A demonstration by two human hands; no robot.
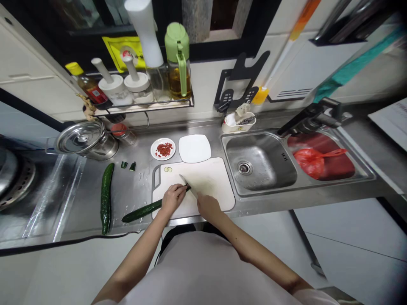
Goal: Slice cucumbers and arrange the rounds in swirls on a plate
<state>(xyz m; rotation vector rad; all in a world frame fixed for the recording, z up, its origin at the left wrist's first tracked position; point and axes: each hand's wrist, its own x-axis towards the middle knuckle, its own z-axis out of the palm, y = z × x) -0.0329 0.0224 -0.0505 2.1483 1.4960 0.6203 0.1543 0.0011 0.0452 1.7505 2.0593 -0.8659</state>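
cucumber (pixel 143 211) lies under the left hand (pixel 173 198), whose fingers are bunched narrowly round it; its long end runs out left of them past the edge of the cutting board (pixel 219 176). right hand (pixel 208 206) grips the knife (pixel 192 191), blade just beside the left fingertips. slicing appears in hand; the next stroke calls for fingertips tucked clear. blade contact cannot be confirmed; left hand hides the cucumber's middle.

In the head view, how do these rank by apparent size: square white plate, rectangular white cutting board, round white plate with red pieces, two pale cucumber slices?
1. Rectangular white cutting board
2. Square white plate
3. Round white plate with red pieces
4. Two pale cucumber slices
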